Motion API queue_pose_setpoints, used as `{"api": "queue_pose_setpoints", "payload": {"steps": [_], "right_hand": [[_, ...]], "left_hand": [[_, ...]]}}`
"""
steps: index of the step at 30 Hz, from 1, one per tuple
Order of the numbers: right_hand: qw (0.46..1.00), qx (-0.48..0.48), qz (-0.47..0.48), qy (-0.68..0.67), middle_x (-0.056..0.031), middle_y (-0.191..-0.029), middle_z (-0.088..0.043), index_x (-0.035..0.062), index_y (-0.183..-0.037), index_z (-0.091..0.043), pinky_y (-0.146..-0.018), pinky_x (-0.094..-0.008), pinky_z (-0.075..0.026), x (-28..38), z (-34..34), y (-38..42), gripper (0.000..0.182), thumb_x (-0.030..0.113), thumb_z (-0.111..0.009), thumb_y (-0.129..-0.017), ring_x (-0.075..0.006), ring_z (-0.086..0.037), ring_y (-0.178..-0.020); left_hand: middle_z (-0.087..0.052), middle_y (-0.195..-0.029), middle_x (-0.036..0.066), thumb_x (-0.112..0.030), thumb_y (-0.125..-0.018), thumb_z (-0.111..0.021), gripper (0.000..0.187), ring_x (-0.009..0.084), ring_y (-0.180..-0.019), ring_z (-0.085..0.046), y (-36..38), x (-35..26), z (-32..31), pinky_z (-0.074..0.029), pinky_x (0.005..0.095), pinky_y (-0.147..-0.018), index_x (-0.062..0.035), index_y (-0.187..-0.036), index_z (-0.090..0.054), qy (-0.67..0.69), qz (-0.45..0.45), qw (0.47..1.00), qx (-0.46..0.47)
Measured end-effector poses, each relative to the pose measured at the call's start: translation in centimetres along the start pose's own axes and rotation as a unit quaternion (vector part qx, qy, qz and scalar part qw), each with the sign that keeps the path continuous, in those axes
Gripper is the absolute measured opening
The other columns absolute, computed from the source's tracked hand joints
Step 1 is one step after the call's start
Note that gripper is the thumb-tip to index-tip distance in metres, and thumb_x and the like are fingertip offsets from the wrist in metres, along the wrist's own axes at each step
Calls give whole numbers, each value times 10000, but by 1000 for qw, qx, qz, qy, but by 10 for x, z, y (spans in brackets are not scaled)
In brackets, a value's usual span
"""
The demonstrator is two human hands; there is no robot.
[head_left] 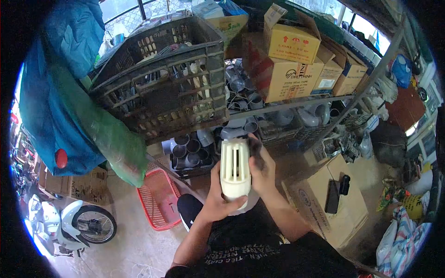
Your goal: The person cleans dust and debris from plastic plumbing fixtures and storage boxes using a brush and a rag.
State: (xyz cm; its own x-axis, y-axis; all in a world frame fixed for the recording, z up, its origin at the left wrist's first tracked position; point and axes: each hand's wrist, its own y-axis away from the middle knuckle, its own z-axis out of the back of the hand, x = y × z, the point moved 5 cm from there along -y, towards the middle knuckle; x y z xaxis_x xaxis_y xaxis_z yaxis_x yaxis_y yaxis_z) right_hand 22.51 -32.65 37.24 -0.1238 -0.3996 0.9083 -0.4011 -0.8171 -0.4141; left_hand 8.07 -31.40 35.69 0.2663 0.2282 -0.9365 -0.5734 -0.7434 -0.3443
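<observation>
In front of my body is a cream plastic slotted strainer (235,173), a rounded cylinder with long slots and a smooth solid lower part. My left hand (220,204) is closed around its lower left side, with the thumb across the bottom front. On the opposite side my right hand (263,173) is curled against the strainer's upper right. Its thumb lies near the slots, and the other fingers are partly hidden and blurred behind.
A black crate (162,88) of small parts stands on the rack, beside cardboard boxes (292,78). Grey pipe fittings (192,148) fill a lower crate. A red basket (160,199) is on the floor. Flattened cardboard (343,217) carries a phone (332,197). A motorbike wheel (95,224) is at left.
</observation>
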Motion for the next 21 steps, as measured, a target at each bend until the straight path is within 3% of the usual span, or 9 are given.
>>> {"api": "queue_pose_setpoints", "payload": {"steps": [1,5,8,11,12,15,18,19,21], "right_hand": [[998,19,44,48,-216,-1372,-395,-28,-1311,-467,-1066,-377,-279,14,-3,2,618,412,-577,-892,-285,-384,-1285],[974,136,169,70,-275,-1493,-93,-6,-1338,-471,-1118,-444,-112,46,-22,28,640,487,-338,-951,-401,-167,-1378],[954,69,208,206,-263,-1487,-157,-39,-1306,-483,-1113,-430,-161,54,-17,21,524,295,-523,-904,-376,-227,-1367],[975,-64,197,82,-242,-1474,-232,-23,-1298,-470,-1109,-408,-186,72,-12,-5,488,120,-583,-846,-335,-265,-1359],[978,-76,186,51,-198,-1392,-394,7,-1282,-464,-1080,-383,-256,70,-9,-15,487,67,-609,-821,-289,-373,-1296],[983,-81,132,98,-127,-1184,-558,16,-1253,-489,-982,-335,-372,77,-1,-38,414,57,-586,-853,-204,-511,-1123],[997,-42,-13,-63,-124,-1220,-538,16,-1254,-490,-991,-324,-357,65,-7,-33,361,50,-516,-895,-185,-487,-1147],[997,-51,47,19,-119,-1262,-510,18,-1265,-482,-1002,-314,-342,61,-4,-26,344,44,-460,-922,-181,-469,-1170],[998,-42,33,-45,-127,-1284,-481,17,-1275,-438,-1012,-307,-330,38,-13,-1,383,69,-497,-900,-183,-459,-1174]], "left_hand": [[-394,-1348,205,-146,-706,-759,959,248,-1227,-436,-1,-5,2,-359,376,-1010,28,-1415,-136,-53,-18,998,-18],[-495,-1249,269,-165,-665,-765,942,358,-1112,-562,-4,-27,13,-466,389,-909,46,-1397,-211,-244,-47,960,-130],[-490,-1242,286,-182,-665,-759,909,414,-1087,-555,-4,-40,8,-468,416,-902,51,-1382,-252,-302,-67,945,-106],[-488,-1230,296,-200,-664,-754,894,446,-1040,-551,1,-41,1,-474,443,-873,52,-1374,-273,-339,-96,929,-114],[-487,-1227,300,-206,-663,-753,892,455,-1024,-549,4,-40,-2,-476,452,-862,52,-1372,-277,-341,-104,926,-124],[-488,-1227,283,-203,-649,-781,891,404,-1119,-527,13,-29,-14,-439,429,-938,66,-1349,-299,-357,-61,926,-105],[-493,-1214,270,-170,-625,-779,889,415,-1111,-514,8,-32,-5,-427,443,-948,55,-1345,-308,-394,-39,911,-117],[-480,-1221,276,-152,-631,-746,887,435,-1069,-517,5,-32,-2,-432,457,-930,50,-1362,-287,-420,-56,899,-110],[-468,-1223,287,-148,-644,-715,879,445,-1040,-517,2,-36,-2,-440,465,-904,48,-1375,-270,-405,-59,902,-137]]}}
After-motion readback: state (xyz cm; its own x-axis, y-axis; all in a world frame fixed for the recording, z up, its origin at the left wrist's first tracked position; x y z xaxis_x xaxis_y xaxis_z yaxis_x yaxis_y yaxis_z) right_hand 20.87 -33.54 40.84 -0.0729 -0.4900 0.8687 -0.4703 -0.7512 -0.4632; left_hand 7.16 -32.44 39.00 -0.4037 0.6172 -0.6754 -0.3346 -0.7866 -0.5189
